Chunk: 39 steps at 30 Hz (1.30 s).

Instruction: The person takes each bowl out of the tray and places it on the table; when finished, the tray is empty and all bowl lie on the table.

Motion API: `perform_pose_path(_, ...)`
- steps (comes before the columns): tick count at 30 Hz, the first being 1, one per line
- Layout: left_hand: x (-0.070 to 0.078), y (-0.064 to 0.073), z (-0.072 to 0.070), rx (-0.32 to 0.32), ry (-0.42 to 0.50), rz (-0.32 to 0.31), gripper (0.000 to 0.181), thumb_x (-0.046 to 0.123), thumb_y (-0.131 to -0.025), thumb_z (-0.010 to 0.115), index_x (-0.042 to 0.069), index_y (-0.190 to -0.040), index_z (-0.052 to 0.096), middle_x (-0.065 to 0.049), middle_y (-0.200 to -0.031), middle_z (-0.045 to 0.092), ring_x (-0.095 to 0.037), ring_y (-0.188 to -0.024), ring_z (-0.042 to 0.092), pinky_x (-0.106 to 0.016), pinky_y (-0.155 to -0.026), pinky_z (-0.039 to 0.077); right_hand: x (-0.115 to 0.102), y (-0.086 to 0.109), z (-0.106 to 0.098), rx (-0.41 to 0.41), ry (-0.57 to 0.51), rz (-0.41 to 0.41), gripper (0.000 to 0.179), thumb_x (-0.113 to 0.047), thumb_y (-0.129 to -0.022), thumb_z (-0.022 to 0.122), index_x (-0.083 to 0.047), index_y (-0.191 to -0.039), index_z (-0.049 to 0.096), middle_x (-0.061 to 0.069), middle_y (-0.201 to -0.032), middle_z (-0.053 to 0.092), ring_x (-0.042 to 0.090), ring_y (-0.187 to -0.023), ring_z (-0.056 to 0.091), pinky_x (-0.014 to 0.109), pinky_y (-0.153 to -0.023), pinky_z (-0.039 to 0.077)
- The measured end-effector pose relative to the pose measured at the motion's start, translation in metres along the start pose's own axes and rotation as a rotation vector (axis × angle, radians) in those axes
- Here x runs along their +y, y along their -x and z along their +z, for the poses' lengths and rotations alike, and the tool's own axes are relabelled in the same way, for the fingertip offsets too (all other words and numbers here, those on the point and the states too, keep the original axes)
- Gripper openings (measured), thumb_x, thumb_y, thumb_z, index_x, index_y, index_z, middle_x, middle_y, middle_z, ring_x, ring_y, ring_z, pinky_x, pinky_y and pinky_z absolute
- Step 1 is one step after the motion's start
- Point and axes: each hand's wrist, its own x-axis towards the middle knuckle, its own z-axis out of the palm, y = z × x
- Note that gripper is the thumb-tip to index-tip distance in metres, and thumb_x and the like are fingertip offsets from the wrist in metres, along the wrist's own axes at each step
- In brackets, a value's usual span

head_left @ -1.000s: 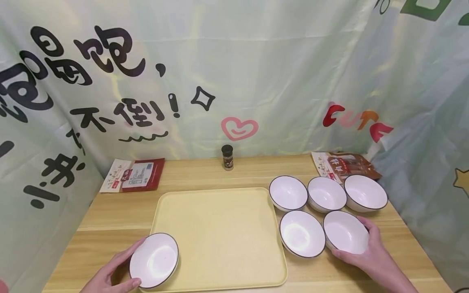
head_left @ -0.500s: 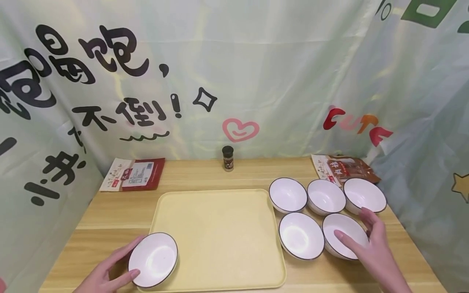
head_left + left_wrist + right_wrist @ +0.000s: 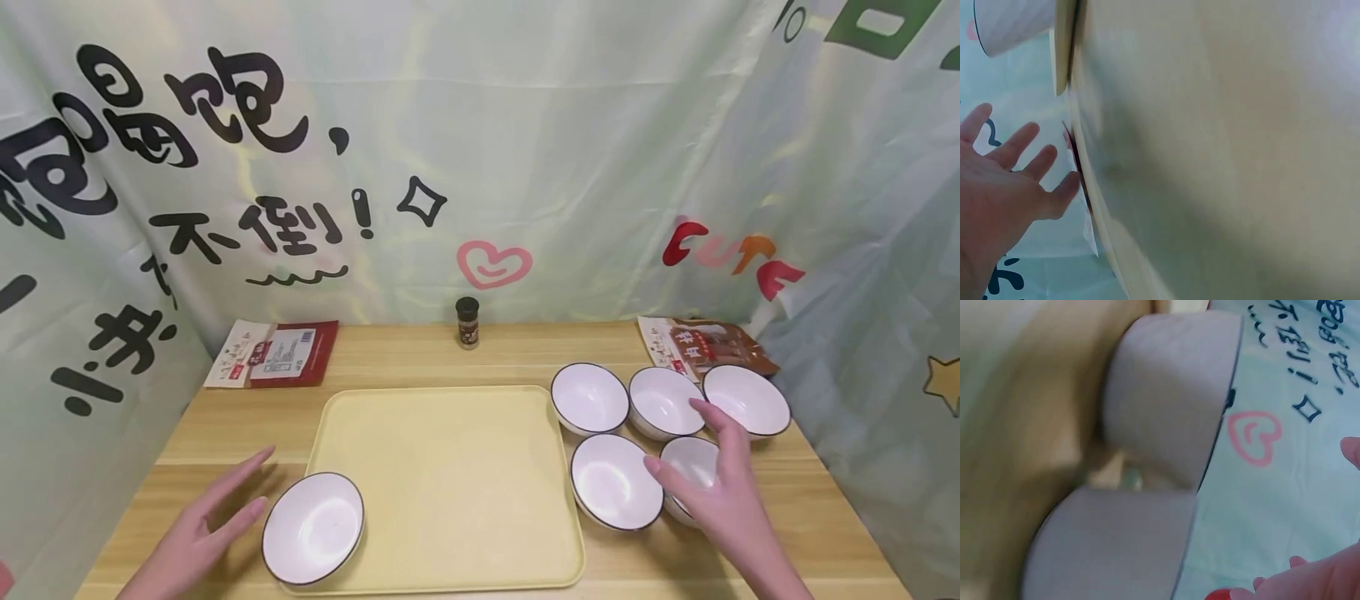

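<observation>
A white bowl [image 3: 313, 528] with a dark rim sits over the front left corner of a yellow tray [image 3: 450, 492]. My left hand [image 3: 187, 533] is just left of it, fingers spread and apart from the bowl; the left wrist view shows this hand [image 3: 1013, 181] holding nothing. On the right, my right hand [image 3: 731, 492] hovers above the bowls with fingers extended. It partly covers the front right bowl [image 3: 690, 462], and its thumb overlaps the rim of the front left bowl [image 3: 617, 483]. In the right wrist view, two bowls [image 3: 1169, 387] stand side by side.
Behind these stand three more matching bowls [image 3: 590, 398] in a row. A brown food packet [image 3: 712, 343] lies at the back right, a red and white packet [image 3: 273, 354] at the back left. A black-capped spice jar [image 3: 468, 323] stands before the printed curtain [image 3: 570, 167].
My left hand has let go of the left bowl and drawn away to the left. My right hand has released the front right bowl, lifted and moved left over the group.
</observation>
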Motion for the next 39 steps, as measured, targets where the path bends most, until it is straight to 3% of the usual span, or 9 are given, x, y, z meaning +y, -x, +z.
perform_pose_path(5,-0.009,-0.013,-0.003,-0.006,-0.050,0.021,0.066,0.016,-0.109,0.069,0.023,-0.169,0.043,-0.017,-0.169,0.043,0.017,-0.146,0.023,0.000,-0.107,0.018,-0.021,-0.002,0.024,-0.067,-0.061,-0.066,0.093,-0.011,-0.092,0.088,-0.011,-0.167,0.033,0.016,-0.167,0.031,0.036,-0.153,0.028,0.028,-0.123,0.017)
perform_pose_path(8,-0.014,-0.023,-0.005,-0.020,-0.056,0.024,0.069,0.018,-0.108,0.072,0.021,-0.170,0.042,-0.021,-0.169,0.041,-0.004,-0.156,0.025,-0.002,-0.109,0.014,-0.032,-0.001,0.041,-0.122,-0.102,-0.090,0.090,-0.013,-0.092,0.088,-0.013,-0.166,0.036,0.012,-0.167,0.032,0.035,-0.153,0.030,0.043,-0.125,0.021)
perform_pose_path(10,-0.016,-0.031,-0.007,-0.045,-0.026,0.006,0.073,0.021,-0.108,0.072,0.022,-0.172,0.037,-0.022,-0.172,0.035,-0.026,-0.161,0.024,-0.017,-0.121,0.012,-0.039,0.000,0.052,-0.158,-0.118,-0.099,0.089,-0.016,-0.092,0.089,-0.015,-0.165,0.038,0.009,-0.167,0.033,0.034,-0.154,0.030,0.056,-0.124,0.022)
perform_pose_path(12,-0.019,-0.041,-0.009,-0.072,0.006,-0.004,0.079,0.022,-0.107,0.073,0.022,-0.174,0.031,-0.023,-0.175,0.029,-0.047,-0.159,0.021,-0.042,-0.130,0.010,-0.045,0.000,0.062,-0.193,-0.137,-0.128,0.087,-0.018,-0.092,0.089,-0.014,-0.164,0.039,0.009,-0.166,0.036,0.035,-0.154,0.031,0.064,-0.122,0.023)
perform_pose_path(14,-0.021,-0.052,-0.010,-0.098,0.029,-0.001,0.085,0.023,-0.106,0.074,0.021,-0.176,0.025,-0.025,-0.177,0.023,-0.058,-0.157,0.017,-0.069,-0.126,0.009,-0.049,-0.001,0.072,-0.228,-0.150,-0.156,0.086,-0.019,-0.092,0.089,-0.013,-0.163,0.041,0.007,-0.165,0.039,0.034,-0.154,0.034,0.060,-0.124,0.025)
perform_pose_path(16,-0.024,-0.062,-0.011,-0.112,0.026,0.019,0.089,0.024,-0.105,0.076,0.017,-0.176,0.023,-0.027,-0.176,0.021,-0.062,-0.156,0.016,-0.085,-0.116,0.011,-0.053,-0.003,0.082,-0.268,-0.167,-0.178,0.086,-0.021,-0.092,0.089,-0.011,-0.163,0.040,0.007,-0.164,0.041,0.034,-0.153,0.036,0.057,-0.124,0.026)
perform_pose_path(23,-0.029,-0.086,-0.007,-0.130,-0.077,0.047,0.084,0.033,-0.101,0.082,0.016,-0.171,0.038,-0.028,-0.173,0.030,-0.060,-0.154,0.024,-0.089,-0.109,0.017,-0.070,0.001,0.121,-0.421,-0.233,-0.147,0.095,-0.033,-0.088,0.091,-0.015,-0.164,0.038,0.002,-0.165,0.042,0.033,-0.155,0.037,0.062,-0.125,0.027)
perform_pose_path(30,-0.029,-0.098,-0.001,-0.154,-0.196,0.082,0.087,0.041,-0.096,0.085,0.020,-0.169,0.043,-0.033,-0.169,0.034,-0.062,-0.150,0.028,-0.092,-0.104,0.015,-0.086,0.022,0.175,-0.613,-0.316,-0.095,0.097,-0.039,-0.088,0.091,-0.018,-0.166,0.037,0.002,-0.168,0.038,0.032,-0.154,0.037,0.064,-0.122,0.032)
perform_pose_path(39,-0.033,-0.112,0.002,-0.224,-0.260,0.087,0.082,0.050,-0.094,0.085,0.023,-0.164,0.053,-0.034,-0.170,0.031,-0.063,-0.152,0.022,-0.086,-0.110,0.013,-0.105,0.044,0.234,-0.788,-0.359,-0.058,0.103,-0.041,-0.081,0.097,-0.038,-0.163,0.035,-0.009,-0.163,0.036,0.022,-0.152,0.039,0.052,-0.119,0.041)
